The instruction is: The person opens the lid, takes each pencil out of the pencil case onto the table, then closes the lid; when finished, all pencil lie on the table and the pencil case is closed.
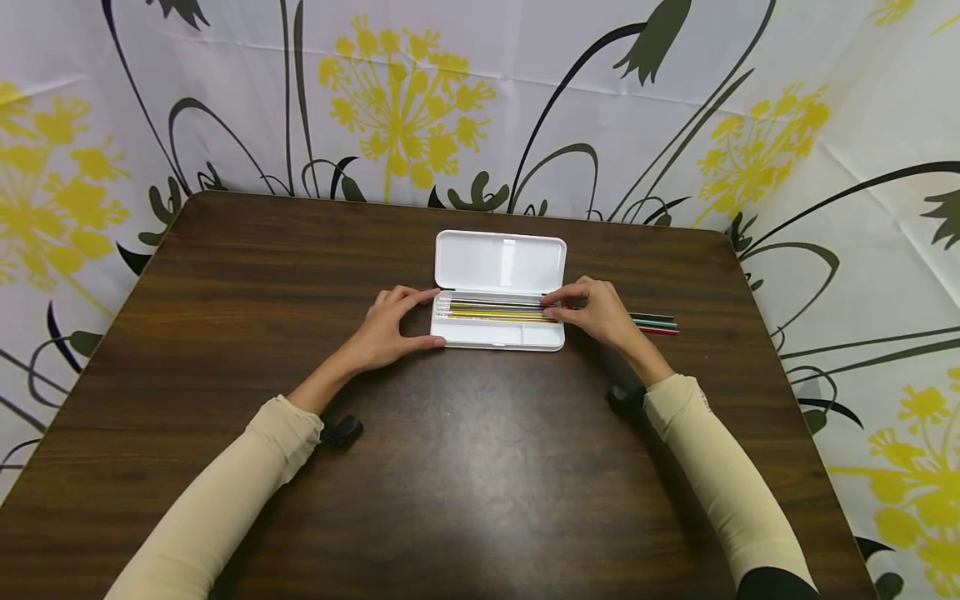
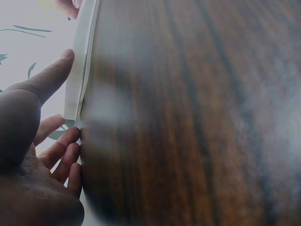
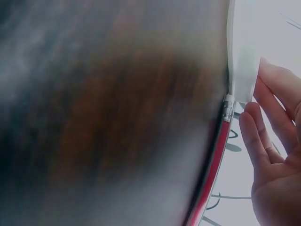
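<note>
A white pencil case lies with its lid raised at the back. Yellow and dark pencils lie lengthwise in it, eraser ends to the left. My left hand holds the case's left end, thumb at the front corner and index finger at the back corner; its thumb shows beside the case wall in the left wrist view. My right hand reaches over the case's right end, thumb and index finger at the right ends of the pencils, pinching there. The pencil tips are hidden under those fingers.
Right of the case, several pencils, black, green and red, lie on the brown wooden table, partly behind the right hand. A red pencil shows near the case in the right wrist view. A flower-printed curtain hangs behind the table.
</note>
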